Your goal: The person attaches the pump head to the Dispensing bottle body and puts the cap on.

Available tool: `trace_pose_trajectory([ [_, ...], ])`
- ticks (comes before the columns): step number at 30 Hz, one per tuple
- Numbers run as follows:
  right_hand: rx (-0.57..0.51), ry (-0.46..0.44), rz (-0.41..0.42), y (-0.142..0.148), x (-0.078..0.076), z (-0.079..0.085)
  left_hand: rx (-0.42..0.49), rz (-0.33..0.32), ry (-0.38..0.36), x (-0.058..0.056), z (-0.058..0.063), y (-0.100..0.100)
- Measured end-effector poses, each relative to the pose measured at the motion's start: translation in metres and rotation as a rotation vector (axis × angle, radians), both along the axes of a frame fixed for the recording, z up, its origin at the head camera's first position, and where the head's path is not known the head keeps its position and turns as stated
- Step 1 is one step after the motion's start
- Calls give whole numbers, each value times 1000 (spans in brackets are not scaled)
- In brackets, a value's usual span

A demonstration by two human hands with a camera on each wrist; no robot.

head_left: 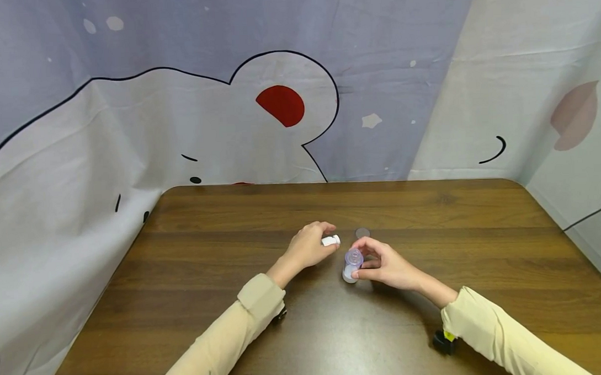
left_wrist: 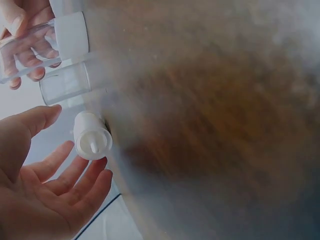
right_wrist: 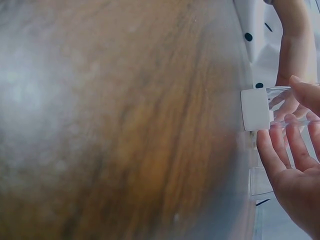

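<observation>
My right hand (head_left: 387,264) grips a clear bottle (head_left: 354,257) between thumb and fingers. Its white end part (right_wrist: 256,109) faces down at the tabletop, with the transparent body above. To the left, my left hand (head_left: 309,245) lies around a small white cylindrical piece (left_wrist: 92,137) resting on its side. This piece has a round open end with a stem inside. In the left wrist view the thumb stands apart from it, and the spread fingertips (left_wrist: 102,175) are close beneath. Beyond the bottle stands a clear cup-like cover (head_left: 362,234).
Everything is on a brown wood-grain table (head_left: 232,212) with rounded far corners. A printed curtain (head_left: 178,114) hangs right behind its far edge and along the sides. A dark wrist device (head_left: 443,342) sits at the right sleeve.
</observation>
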State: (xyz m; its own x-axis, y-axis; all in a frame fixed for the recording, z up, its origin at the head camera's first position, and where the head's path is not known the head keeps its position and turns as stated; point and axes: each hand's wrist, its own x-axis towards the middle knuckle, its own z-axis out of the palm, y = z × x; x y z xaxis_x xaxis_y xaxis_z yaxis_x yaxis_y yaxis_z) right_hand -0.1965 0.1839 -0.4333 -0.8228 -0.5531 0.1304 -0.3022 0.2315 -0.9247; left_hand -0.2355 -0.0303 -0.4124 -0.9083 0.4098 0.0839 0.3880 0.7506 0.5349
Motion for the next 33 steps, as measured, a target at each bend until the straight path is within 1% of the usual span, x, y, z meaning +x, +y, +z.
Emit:
trace_pose_trajectory([
  [6,0,-2,1,0,0,0,-32,-1,4,-4,0,4],
  [9,2,-4,3,0,0,1,-51,4,14,-4,-1,5],
  [14,10,-1,7,0,0,1,-84,21,38,-4,-5,7],
  [18,17,6,5,1,-1,2,-103,37,42,-7,-7,7],
  [26,17,6,3,1,0,3,-144,39,48,-8,-7,9],
  [33,12,7,4,1,0,0,-209,63,47,-11,-6,11],
])
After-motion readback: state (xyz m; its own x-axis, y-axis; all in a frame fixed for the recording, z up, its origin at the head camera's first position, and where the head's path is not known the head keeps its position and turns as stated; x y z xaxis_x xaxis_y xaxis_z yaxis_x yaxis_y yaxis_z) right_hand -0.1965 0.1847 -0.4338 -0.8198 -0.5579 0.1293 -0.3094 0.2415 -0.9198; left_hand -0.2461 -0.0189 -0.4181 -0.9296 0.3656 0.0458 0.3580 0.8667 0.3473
